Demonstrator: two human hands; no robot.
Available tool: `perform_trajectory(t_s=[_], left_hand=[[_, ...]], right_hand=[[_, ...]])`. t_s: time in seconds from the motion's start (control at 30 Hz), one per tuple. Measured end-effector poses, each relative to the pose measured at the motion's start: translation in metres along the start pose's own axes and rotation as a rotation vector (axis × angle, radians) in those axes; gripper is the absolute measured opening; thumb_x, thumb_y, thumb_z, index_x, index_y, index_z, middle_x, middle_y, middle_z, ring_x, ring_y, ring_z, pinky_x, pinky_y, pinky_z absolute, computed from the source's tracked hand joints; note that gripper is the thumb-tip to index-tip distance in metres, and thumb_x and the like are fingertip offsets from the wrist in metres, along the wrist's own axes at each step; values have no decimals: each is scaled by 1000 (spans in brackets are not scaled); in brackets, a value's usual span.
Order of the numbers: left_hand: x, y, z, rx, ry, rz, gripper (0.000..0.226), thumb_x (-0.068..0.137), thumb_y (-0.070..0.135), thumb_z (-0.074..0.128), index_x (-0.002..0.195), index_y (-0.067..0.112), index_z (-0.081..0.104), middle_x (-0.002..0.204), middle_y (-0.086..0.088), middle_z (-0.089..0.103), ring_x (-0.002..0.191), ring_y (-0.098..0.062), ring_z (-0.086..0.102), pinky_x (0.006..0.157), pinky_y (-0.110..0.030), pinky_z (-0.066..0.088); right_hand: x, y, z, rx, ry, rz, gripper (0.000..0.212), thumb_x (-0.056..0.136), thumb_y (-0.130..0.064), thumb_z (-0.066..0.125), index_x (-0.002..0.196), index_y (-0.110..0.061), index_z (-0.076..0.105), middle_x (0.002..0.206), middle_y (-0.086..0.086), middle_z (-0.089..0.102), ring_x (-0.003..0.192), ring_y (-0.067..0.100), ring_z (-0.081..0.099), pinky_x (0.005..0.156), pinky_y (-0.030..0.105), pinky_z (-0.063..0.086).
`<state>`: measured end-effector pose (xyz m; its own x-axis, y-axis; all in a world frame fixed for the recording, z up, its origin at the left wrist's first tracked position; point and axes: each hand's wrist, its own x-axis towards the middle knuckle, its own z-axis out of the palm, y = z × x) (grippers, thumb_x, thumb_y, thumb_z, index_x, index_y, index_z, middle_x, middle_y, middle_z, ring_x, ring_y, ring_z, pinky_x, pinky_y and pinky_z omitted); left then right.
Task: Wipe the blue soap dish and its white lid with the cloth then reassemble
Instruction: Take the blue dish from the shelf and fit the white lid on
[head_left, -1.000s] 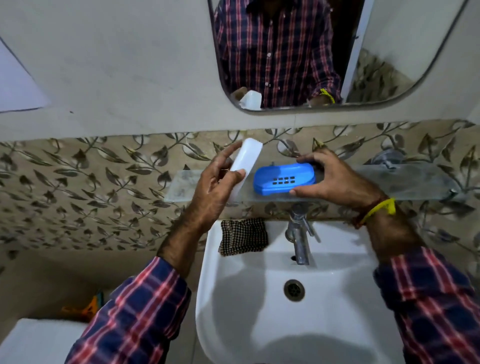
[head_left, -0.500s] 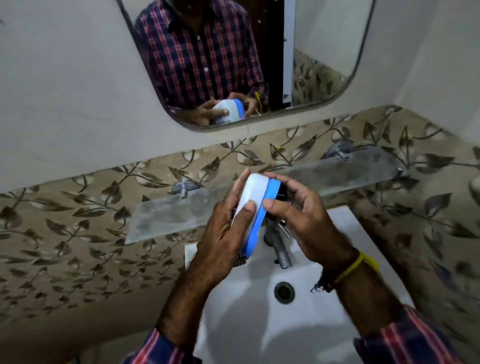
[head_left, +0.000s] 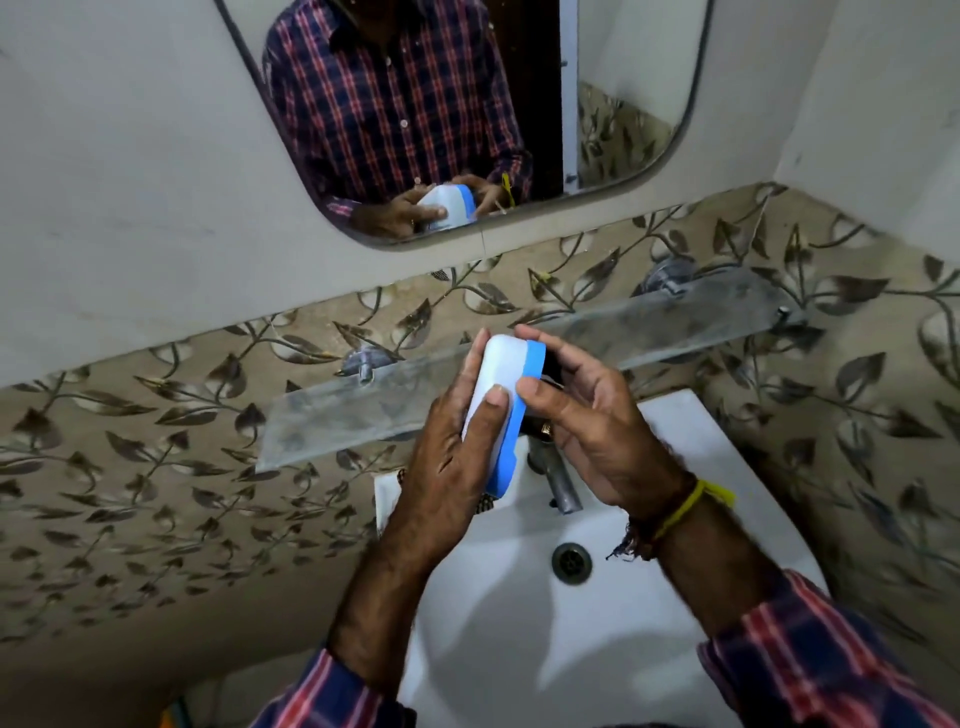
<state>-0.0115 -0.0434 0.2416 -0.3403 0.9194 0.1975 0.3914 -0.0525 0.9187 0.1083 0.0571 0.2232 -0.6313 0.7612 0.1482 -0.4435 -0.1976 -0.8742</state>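
Since half a second ago, lid (head_left: 496, 376) and dish (head_left: 521, 415) stay pressed together.
Left hand (head_left: 452, 457) grips lid, right hand (head_left: 592, 421) grips dish, above sink (head_left: 727, 467); contents hidden.

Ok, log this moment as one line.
stage: reassembly | left hand: holds white plastic lid | right hand: holds blue plastic soap dish | lid on dish, over white sink

Most of the checked dark cloth (head_left: 487, 503) is buried behind the left hand (head_left: 447, 467), only a sliver peeking out by the blue plastic soap dish (head_left: 519, 415). The dish's underside is covered by the right hand (head_left: 597, 431), and the steel tap (head_left: 558, 480) loses its top behind both. The white ceramic basin (head_left: 701, 467) runs off the near edge. An orange scrap (head_left: 169, 719) at the bottom edge (no telling what) is cropped.
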Motion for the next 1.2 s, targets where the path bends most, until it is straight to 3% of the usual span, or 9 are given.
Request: perform_trajectory(t_s=[0.23, 0.37, 0.5, 0.57, 0.63, 0.8, 0.93, 1.07, 1.2], left_hand=[[-3, 10, 9, 140, -48, 14, 64, 98, 60, 37, 157, 48, 18, 157, 12, 38, 143, -3, 38, 117, -45, 38], [14, 19, -13, 152, -241, 80, 92, 81, 60, 69, 158, 43, 21, 148, 15, 50, 130, -4, 54, 105, -38, 51], [31, 16, -25, 112, -30, 196, 86, 66, 45, 90, 141, 34, 49, 126, 21, 62, 113, -3, 63, 84, -24, 59], [40, 8, -24, 54, 93, 233, 71, 64, 38, 94, 125, 27, 58, 122, 12, 66, 110, -11, 67, 80, -30, 62], [51, 0, -24, 116, 185, 261, 67, 62, 44, 95, 119, 29, 62, 123, -2, 64, 111, -17, 67, 80, -33, 63], [82, -21, -14, 374, 205, 263, 74, 59, 40, 96, 123, 16, 66, 116, 2, 60, 113, -27, 60, 88, -46, 58], [85, -40, -2, 487, 201, 188, 76, 62, 29, 97, 127, 8, 63, 121, -12, 62, 114, -30, 58, 92, -40, 53], [82, -45, 0, 499, 200, 124, 91, 66, 27, 94, 144, 11, 49, 137, -11, 56, 124, -26, 54, 103, -39, 49], [82, -44, 0, 454, 223, 103, 98, 65, 23, 95, 147, 11, 44, 144, -11, 53, 129, -26, 53, 105, -46, 50]], right_hand=[[-6, -8, -10, 39, -67, 6, 56, 86, -5, 68, 138, -2, 47, 127, 16, 61, 116, 27, 60, 95, 44, 54], [-3, -16, -11, 9, -55, -17, 52, 78, 0, 69, 127, -4, 54, 113, 7, 65, 105, 18, 63, 88, 34, 58], [10, -28, -20, -81, 2, -107, 56, 74, -2, 72, 126, -10, 54, 119, 5, 64, 107, 14, 61, 91, 31, 55], [19, -31, -29, -200, 3, -155, 60, 75, -4, 75, 130, -9, 53, 125, 8, 63, 113, 15, 61, 96, 30, 53], [30, -33, -40, -356, -32, -200, 63, 78, -4, 78, 135, -8, 50, 132, 9, 62, 120, 15, 60, 101, 27, 51], [62, -31, -61, -850, -61, -252, 67, 81, -9, 79, 139, -12, 47, 137, 1, 56, 131, 19, 52, 111, 26, 41], [67, -16, -67, -1172, 17, -225, 63, 80, -16, 80, 137, -14, 52, 135, 12, 58, 129, 33, 46, 115, 51, 33], [63, -9, -68, -1310, 87, -239, 67, 77, -20, 80, 137, -17, 52, 135, 9, 60, 131, 31, 44, 122, 55, 8], [58, -6, -67, -1271, 154, -229, 78, 78, -18, 80, 145, -15, 41, 138, 7, 58, 137, 29, 39, 123, 54, 7]])
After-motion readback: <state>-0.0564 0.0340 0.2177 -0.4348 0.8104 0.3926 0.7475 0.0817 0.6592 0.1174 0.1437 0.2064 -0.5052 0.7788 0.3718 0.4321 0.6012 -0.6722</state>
